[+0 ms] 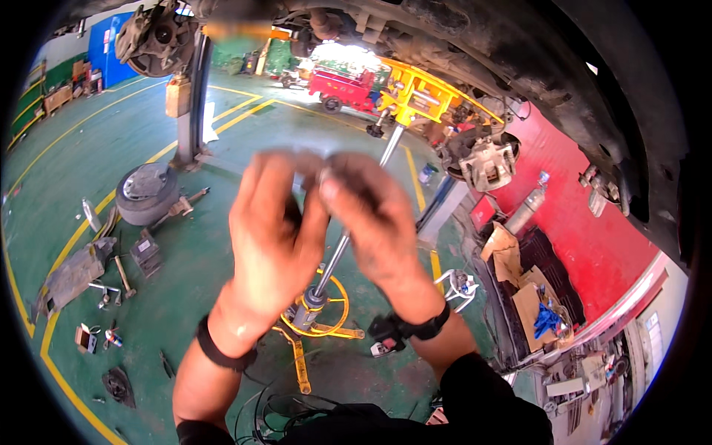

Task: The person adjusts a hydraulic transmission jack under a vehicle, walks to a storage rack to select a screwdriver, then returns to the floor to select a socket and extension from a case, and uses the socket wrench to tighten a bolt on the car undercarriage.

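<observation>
In the middle of the view my left hand [274, 222] and my right hand [367, 211] are raised close together, fingertips curled toward each other and blurred. Whatever lies between their fingers is too smeared to make out. Behind them stands a tall jack with a chrome shaft [335, 263], a yellow head [415, 93] under the raised vehicle's underside [445, 30], and a yellow-legged base [300, 363].
Brake assemblies [487, 159] hang at both sides beside lift posts [191, 126]. On the green floor lie a wheel [144, 194], a hammer [124, 278] and other parts. A red cart [345, 85] stands behind; cardboard and blue gloves [547, 319] are at the right.
</observation>
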A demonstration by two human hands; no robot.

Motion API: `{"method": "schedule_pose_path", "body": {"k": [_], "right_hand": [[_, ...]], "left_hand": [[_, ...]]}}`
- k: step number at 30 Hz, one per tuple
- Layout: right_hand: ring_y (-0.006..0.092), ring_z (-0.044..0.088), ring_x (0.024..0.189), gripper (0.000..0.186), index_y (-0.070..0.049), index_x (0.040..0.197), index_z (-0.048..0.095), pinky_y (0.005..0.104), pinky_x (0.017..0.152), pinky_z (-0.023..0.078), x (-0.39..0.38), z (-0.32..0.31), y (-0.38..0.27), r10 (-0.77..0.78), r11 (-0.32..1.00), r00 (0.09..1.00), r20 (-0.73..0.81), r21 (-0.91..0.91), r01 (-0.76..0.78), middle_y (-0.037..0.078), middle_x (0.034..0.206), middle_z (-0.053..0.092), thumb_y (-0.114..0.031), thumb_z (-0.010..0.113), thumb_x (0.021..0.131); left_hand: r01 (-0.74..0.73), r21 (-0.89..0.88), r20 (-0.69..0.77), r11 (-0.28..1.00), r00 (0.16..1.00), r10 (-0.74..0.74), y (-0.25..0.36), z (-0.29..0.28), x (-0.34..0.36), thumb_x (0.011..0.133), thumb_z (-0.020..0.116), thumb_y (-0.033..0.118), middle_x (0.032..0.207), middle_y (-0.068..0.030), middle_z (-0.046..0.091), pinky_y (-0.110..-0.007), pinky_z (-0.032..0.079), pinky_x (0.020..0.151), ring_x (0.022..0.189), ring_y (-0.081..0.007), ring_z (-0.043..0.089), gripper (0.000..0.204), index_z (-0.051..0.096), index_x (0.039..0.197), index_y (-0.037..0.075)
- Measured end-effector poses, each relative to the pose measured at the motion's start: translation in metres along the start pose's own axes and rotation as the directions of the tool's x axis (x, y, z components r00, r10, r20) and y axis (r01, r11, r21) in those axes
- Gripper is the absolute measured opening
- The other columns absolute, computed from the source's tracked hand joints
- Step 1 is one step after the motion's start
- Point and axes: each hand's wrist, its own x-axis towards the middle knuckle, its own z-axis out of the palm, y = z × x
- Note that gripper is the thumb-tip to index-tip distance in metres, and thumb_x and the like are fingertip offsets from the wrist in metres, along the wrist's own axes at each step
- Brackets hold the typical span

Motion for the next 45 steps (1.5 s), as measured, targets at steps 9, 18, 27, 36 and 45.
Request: {"method": "schedule_pose_path", "body": {"k": [9, 18, 27, 36, 45], "right_hand": [[0.0128, 0.057, 0.093, 0.030, 0.003, 0.120, 0.055, 0.0254, 0.084, 0.046, 0.072, 0.010, -0.051, -0.343, 0.923, 0.937, -0.069, 0.161, 0.350, 0.008, 0.105, 0.062, -0.006, 0.051, 0.091], [0.0032, 0.038, 0.058, 0.036, 0.000, 0.125, 0.053, 0.0198, 0.055, 0.036, 0.075, -0.003, -0.043, -0.446, 0.893, 0.888, -0.108, 0.008, 0.449, -0.003, 0.072, 0.052, -0.011, 0.049, 0.091], [0.0070, 0.051, 0.076, 0.024, 0.001, 0.110, 0.060, 0.0212, 0.068, 0.042, 0.075, -0.019, -0.036, -0.343, 0.911, 0.910, -0.233, 0.154, 0.383, 0.004, 0.088, 0.061, -0.010, 0.052, 0.089], [0.0085, 0.056, 0.073, 0.023, 0.001, 0.105, 0.062, 0.0220, 0.066, 0.046, 0.084, 0.009, -0.051, -0.373, 0.866, 0.876, -0.305, 0.225, 0.447, 0.004, 0.083, 0.065, -0.015, 0.061, 0.088], [0.0129, 0.052, 0.077, 0.015, -0.003, 0.104, 0.058, 0.0272, 0.070, 0.044, 0.095, 0.054, -0.055, -0.130, 0.367, 0.970, -0.206, 0.899, 0.240, 0.008, 0.093, 0.062, -0.010, 0.057, 0.090]], "left_hand": [[-0.251, 0.284, 0.018, 0.925, 0.966, 0.257, 0.037, 0.005, 0.091, 0.082, 0.055, 0.000, 0.097, -0.0079, 0.061, -0.027, 0.042, 0.054, 0.060, -0.0143, 0.049, 0.048, 0.052, 0.128, 0.011], [-0.289, 0.347, 0.228, 0.892, 0.949, 0.218, 0.040, 0.020, 0.106, 0.081, 0.056, 0.009, 0.117, -0.0220, 0.055, -0.040, 0.047, 0.080, 0.097, -0.0363, 0.058, 0.068, 0.026, 0.141, 0.003], [-0.075, 0.250, 0.193, 0.965, 0.981, 0.026, 0.040, 0.041, 0.109, 0.077, 0.059, 0.009, 0.112, -0.0190, 0.060, -0.037, 0.048, 0.073, 0.079, -0.0302, 0.063, 0.082, 0.011, 0.143, 0.000], [-0.259, 0.202, 0.203, 0.944, 0.955, 0.218, 0.031, 0.008, 0.077, 0.075, 0.057, 0.005, 0.088, -0.0151, 0.063, -0.036, 0.051, 0.067, 0.077, -0.0280, 0.064, 0.071, 0.030, 0.141, 0.002], [-0.203, 0.150, 0.223, 0.968, 0.960, 0.167, 0.021, -0.037, 0.074, 0.075, 0.054, -0.006, 0.083, -0.0046, 0.061, -0.020, 0.037, 0.046, 0.051, -0.0045, 0.043, 0.063, 0.038, 0.136, 0.000]]}}
